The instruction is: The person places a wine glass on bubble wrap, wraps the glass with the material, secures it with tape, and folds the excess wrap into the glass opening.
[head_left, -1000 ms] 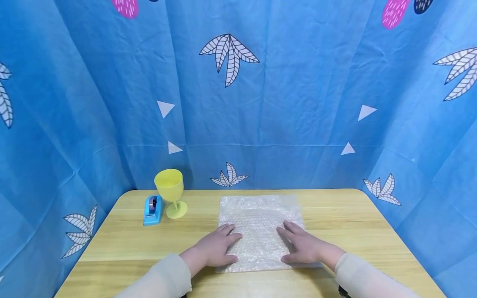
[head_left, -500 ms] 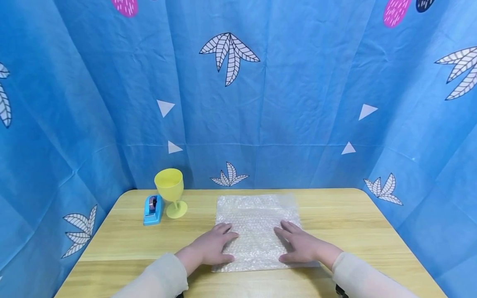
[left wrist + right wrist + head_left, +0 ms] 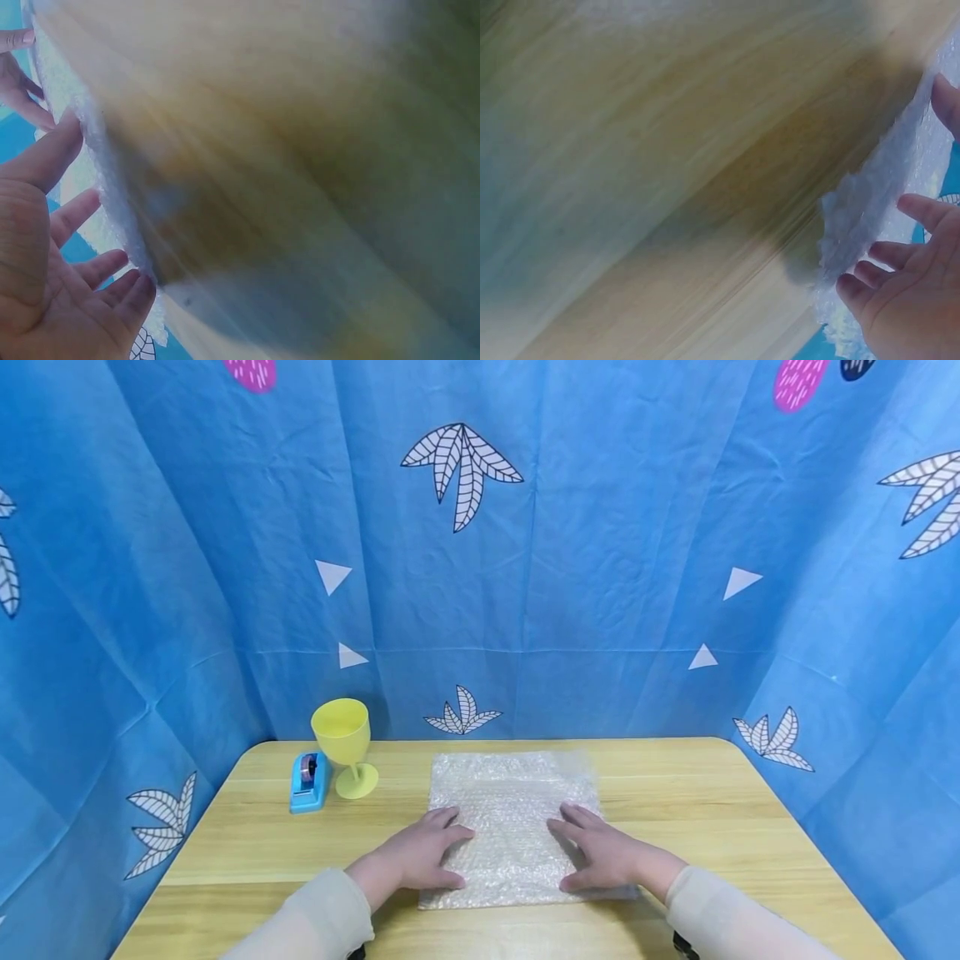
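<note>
A sheet of clear bubble wrap [image 3: 510,852] lies flat on the wooden table in the head view. My left hand [image 3: 420,856] rests on its left edge with fingers spread. On the right side of the sheet my right hand [image 3: 607,853] touches it, its fingers apart and fairly straight. The left wrist view shows the left hand [image 3: 67,247] with fingertips against the edge of the wrap [image 3: 112,187]. In the right wrist view the right hand's fingers [image 3: 892,255] touch the opposite edge of the wrap [image 3: 870,202]. Neither hand curls round anything.
A yellow plastic goblet [image 3: 342,735] stands upright at the back left of the table [image 3: 712,810]. Close beside it, to its left, is a blue tape dispenser [image 3: 309,783] with a small roll in it. A blue patterned curtain [image 3: 600,568] surrounds the table's back and sides.
The bubble wrap has slid a little to the left. Both hands have shifted left with it, the left hand more than the right. The goblet and tape dispenser stay put.
</note>
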A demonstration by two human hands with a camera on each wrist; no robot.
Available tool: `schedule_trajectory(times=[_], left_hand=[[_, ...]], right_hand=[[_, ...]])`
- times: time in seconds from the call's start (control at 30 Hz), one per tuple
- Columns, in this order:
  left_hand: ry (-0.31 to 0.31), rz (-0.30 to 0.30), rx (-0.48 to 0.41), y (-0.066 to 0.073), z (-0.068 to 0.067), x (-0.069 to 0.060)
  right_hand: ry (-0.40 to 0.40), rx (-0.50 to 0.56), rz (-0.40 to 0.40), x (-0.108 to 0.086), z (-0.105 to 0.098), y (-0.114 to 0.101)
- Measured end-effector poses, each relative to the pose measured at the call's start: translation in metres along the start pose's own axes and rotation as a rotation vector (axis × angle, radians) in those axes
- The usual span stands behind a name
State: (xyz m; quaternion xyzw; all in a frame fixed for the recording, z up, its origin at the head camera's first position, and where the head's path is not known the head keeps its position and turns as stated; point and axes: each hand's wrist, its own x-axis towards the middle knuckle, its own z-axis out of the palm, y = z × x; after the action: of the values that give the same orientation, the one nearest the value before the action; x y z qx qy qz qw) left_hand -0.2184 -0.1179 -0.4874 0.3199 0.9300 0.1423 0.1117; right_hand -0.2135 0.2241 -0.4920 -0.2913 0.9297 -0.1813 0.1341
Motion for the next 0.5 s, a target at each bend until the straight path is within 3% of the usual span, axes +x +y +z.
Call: schedule_trajectory(times=[0.5], left_hand=[[-0.026, -0.009, -0.076, -0.0037, -0.0049, 0.0019]], right_hand=[[-0.039, 0.026, 0.030, 0.0046, -0.0004, 0.0007]])
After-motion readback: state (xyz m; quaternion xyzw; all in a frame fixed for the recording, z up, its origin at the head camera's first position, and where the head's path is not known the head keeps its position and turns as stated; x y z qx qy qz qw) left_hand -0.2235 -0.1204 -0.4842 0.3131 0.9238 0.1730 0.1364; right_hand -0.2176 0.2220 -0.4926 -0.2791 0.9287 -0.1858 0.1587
